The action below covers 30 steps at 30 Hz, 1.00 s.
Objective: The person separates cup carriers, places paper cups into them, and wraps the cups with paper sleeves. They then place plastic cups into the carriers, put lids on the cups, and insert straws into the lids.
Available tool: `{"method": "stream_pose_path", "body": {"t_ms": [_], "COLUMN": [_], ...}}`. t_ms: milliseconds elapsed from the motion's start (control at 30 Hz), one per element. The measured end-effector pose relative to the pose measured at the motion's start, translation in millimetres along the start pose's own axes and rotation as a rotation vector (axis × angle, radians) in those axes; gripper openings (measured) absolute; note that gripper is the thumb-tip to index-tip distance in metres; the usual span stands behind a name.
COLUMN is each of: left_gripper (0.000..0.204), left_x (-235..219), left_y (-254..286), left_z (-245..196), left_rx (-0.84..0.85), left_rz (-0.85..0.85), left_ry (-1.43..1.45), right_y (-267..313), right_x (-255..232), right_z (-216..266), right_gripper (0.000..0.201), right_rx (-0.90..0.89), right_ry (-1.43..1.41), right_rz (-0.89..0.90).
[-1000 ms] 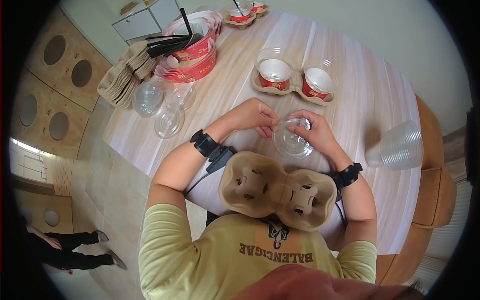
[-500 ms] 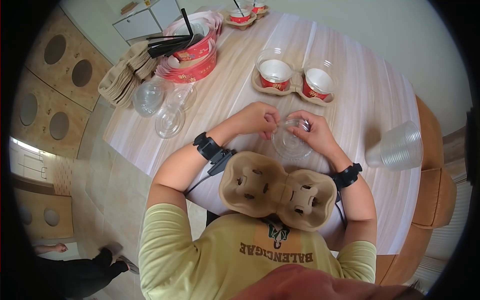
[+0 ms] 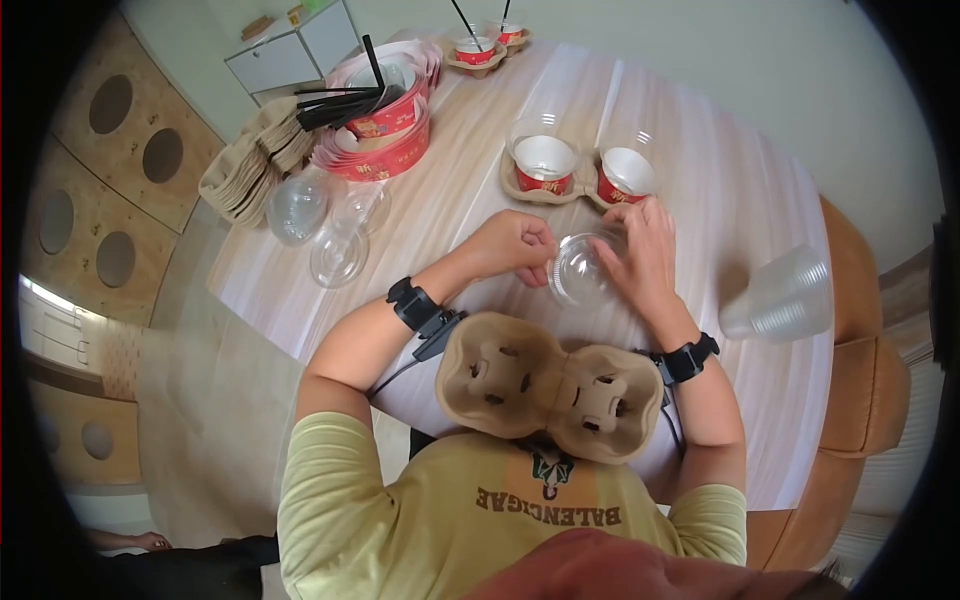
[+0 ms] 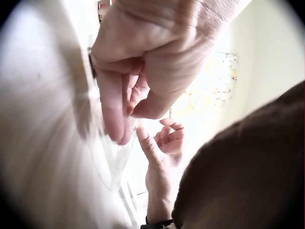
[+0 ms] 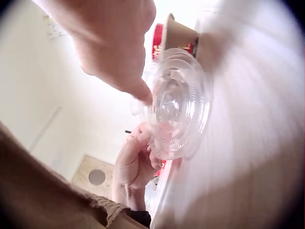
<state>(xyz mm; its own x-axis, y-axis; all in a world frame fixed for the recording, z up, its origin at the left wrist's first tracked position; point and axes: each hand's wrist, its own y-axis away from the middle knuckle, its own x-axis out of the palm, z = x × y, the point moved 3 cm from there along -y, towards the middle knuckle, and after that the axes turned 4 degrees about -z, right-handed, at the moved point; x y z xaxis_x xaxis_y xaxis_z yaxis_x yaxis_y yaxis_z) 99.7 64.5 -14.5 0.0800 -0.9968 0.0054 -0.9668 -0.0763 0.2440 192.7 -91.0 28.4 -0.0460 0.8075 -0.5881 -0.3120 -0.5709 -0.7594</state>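
A clear round plastic lid [image 3: 582,272] is tilted between my two hands over the table. My left hand [image 3: 517,247] pinches its left edge with thumb and curled fingers; in the left wrist view these fingers [image 4: 114,114] grip the thin transparent rim. My right hand [image 3: 647,255] is at the lid's right side, fingers extended past its far edge and the thumb spread away from them. In the right wrist view one digit of this hand reaches the lid's ridged face [image 5: 174,102]. Nearest me lies a brown cardboard cup carrier [image 3: 550,385].
Beyond my hands, a carrier [image 3: 585,192] holds two red cups with clear tops. Stacked clear cups [image 3: 780,295] lie at the right. At the left are loose lids [image 3: 338,260], stacked carriers [image 3: 240,180], red paper sleeves [image 3: 385,150] and black straws [image 3: 345,103].
My right fingers have come off their pinch on the lid and spread upward, with the thumb apart. The lid has tilted a little. Another person at the lower left has moved nearer.
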Motion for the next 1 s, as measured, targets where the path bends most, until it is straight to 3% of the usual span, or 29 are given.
{"method": "stream_pose_path", "body": {"t_ms": [67, 133, 333, 400, 500, 800, 1000], "left_gripper": [0.007, 0.006, 0.004, 0.004, 0.004, 0.009, 0.012], "left_x": [3.0, 5.4, 4.1, 3.3, 4.5, 6.9, 5.4], "left_y": [0.6, -0.1, 0.8, 1.2, 4.4, 3.6, 3.2], "left_z": [-2.7, -2.5, -5.3, -9.1, -20.1, -31.8, -36.6], "left_rx": [-0.010, 0.010, 0.055, 0.075, 0.086, 0.048, -0.025], "left_rz": [-0.065, -0.052, -0.065, -0.070, -0.064, 0.057, 0.083], "left_ry": [0.009, -0.036, -0.104, -0.121, -0.143, -0.138, -0.151], "right_y": [0.7, 6.1, 10.3, 13.9, 12.2, 14.6, 11.7], "right_x": [0.0, 8.6, 15.1, 20.2, 19.9, 20.6, 17.6], "right_z": [4.2, 7.7, 10.4, 6.8, 5.7, 3.4, 5.8], "right_gripper": [0.025, 0.019, 0.014, 0.015, 0.016, 0.016, 0.015], "right_rx": [-0.074, -0.140, 0.116, 0.245, 0.367, 0.462, 0.504], "right_ry": [0.062, -0.085, -0.142, -0.332, -0.402, -0.598, -0.550], "right_rz": [0.003, 0.070, 0.230, 0.301, 0.334, 0.386, 0.462]}}
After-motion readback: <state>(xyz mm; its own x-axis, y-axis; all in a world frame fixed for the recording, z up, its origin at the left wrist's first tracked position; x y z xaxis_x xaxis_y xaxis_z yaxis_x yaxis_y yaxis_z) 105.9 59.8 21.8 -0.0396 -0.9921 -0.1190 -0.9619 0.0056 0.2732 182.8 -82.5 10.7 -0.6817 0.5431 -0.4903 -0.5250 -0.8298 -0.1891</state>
